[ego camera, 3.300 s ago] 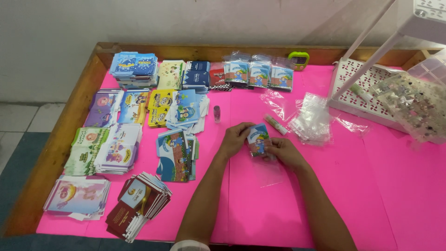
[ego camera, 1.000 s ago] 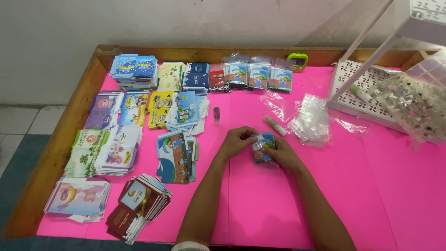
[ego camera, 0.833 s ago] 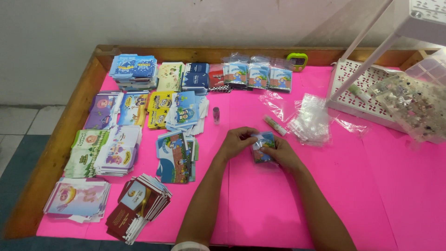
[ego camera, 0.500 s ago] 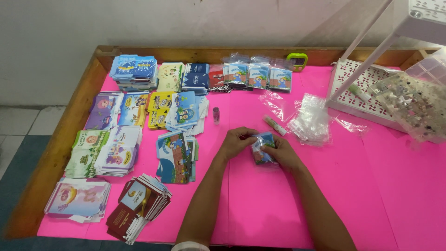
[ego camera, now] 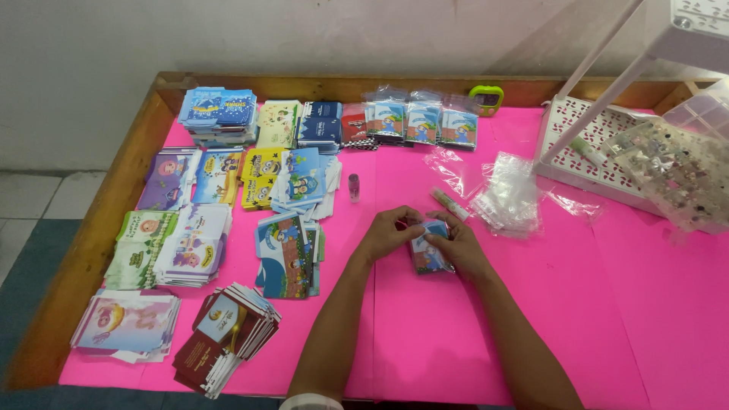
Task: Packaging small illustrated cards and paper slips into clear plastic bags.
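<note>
Both my hands meet over the middle of the pink table (ego camera: pixel 456 334). Between them is a small blue picture card pack (ego camera: pixel 430 250), lying low over the table surface. My left hand (ego camera: pixel 389 231) pinches its upper left edge with the fingertips. My right hand (ego camera: pixel 459 247) grips its right side, the thumb resting on top. Just beyond my right hand lies a thin stick-shaped tube (ego camera: pixel 449 204), and a small dark bottle (ego camera: pixel 353 187) stands to the upper left.
Stacks of colourful printed cards (ego camera: pixel 285 254) cover the table's left half. A row of bagged packs (ego camera: pixel 414 121) lines the far edge. Clear plastic bags (ego camera: pixel 509 197) lie right of my hands. A white perforated basket (ego camera: pixel 585 152) and a clear box of small items (ego camera: pixel 672 171) sit far right.
The card pack was held upright between my hands at first. It now lies lower, close to the table, with both hands closed tighter around it. Since one second ago almost nothing moved.
</note>
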